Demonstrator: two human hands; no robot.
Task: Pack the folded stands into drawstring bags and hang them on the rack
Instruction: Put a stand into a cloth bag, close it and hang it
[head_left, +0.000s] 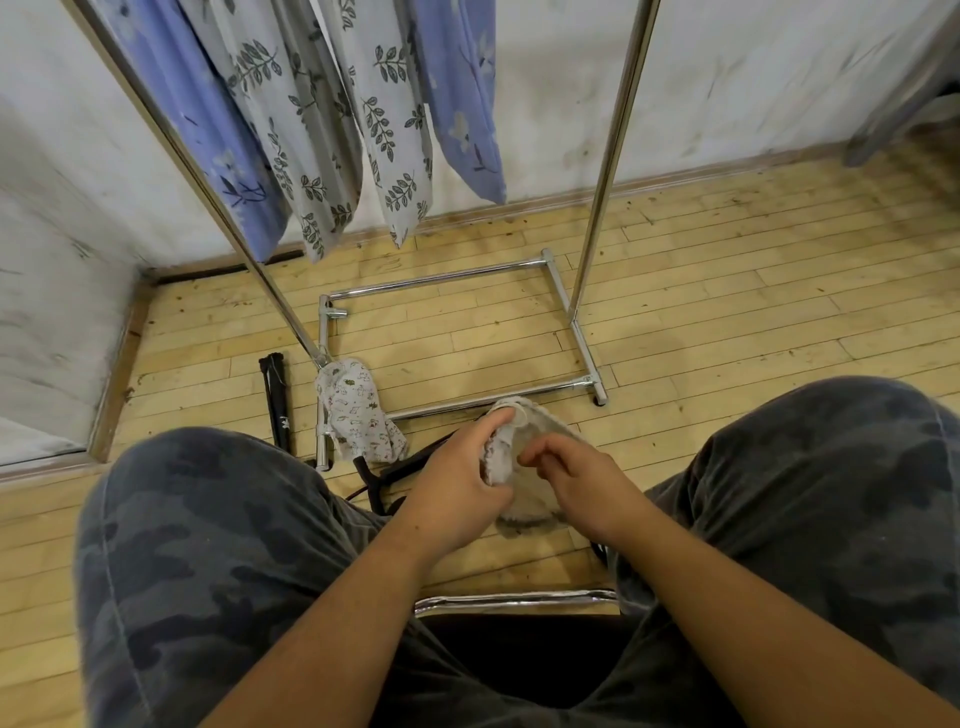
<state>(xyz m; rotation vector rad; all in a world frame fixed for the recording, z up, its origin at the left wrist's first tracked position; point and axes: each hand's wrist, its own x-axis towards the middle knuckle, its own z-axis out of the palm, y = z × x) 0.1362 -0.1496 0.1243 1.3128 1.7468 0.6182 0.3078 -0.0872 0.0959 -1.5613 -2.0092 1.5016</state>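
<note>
Forearms reach forward between two knees in camouflage trousers to a pale bag, held low over the floor just in front of the chair's chrome edge. The left hand grips the bag's left border, fingers curled round the cloth and the thumb lying along its far rim. The right hand has its fingers curled, tips bunched against the cloth near the middle; whether they pinch it or only touch it I cannot tell. The bag's long axis runs away from the person, its far end toward the rack's base bar, and which end is the mouth is not clear. Dark stand parts jut out from under the left hand, too overlapped to count. One patterned bag lies on the floor across the base's near left corner, touching the side bar. Just left of it, one folded black stand lies flat on the boards, its long axis running away from the person, nearly parallel to that side bar. Four long bags hang from the rack: two blue floral bags on the outside and two grey leaf-print bags between them, all pointing straight down.
</note>
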